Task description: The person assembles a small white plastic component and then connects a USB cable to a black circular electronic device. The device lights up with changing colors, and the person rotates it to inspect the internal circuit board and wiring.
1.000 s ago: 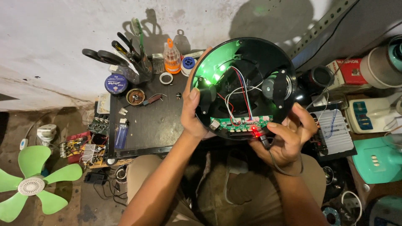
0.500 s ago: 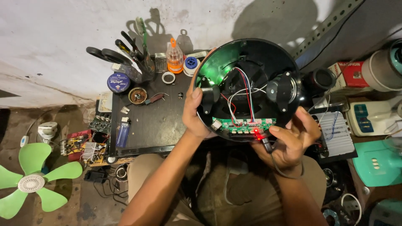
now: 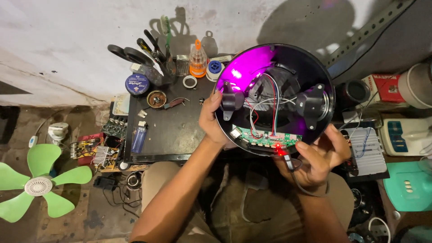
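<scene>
While both hands grip it, the round black housing (image 3: pixel 274 58) is held tilted above the person's lap, just off the right edge of the small dark work table (image 3: pixel 171 130), its open inside turned to the camera. Purple light glows across its upper left inner wall. Along the lower rim sits a green circuit board (image 3: pixel 265 137) with a red light lit at its right end, and red, white and blue wires (image 3: pixel 265 108) loop up from it toward the middle, between two black blocks fixed to the wall. The left hand (image 3: pixel 213 121) clasps the housing's left rim, thumb inside. The right hand (image 3: pixel 317 157) supports the lower right rim and pinches a small dark plug (image 3: pixel 288 163) just below the red light. On the table lie a blue lighter (image 3: pixel 138 138), a round blue tin (image 3: pixel 136 84), an orange-capped bottle (image 3: pixel 198 60) and scissors (image 3: pixel 135 55). A green fan blade (image 3: pixel 38 182) lies on the floor to the left.
</scene>
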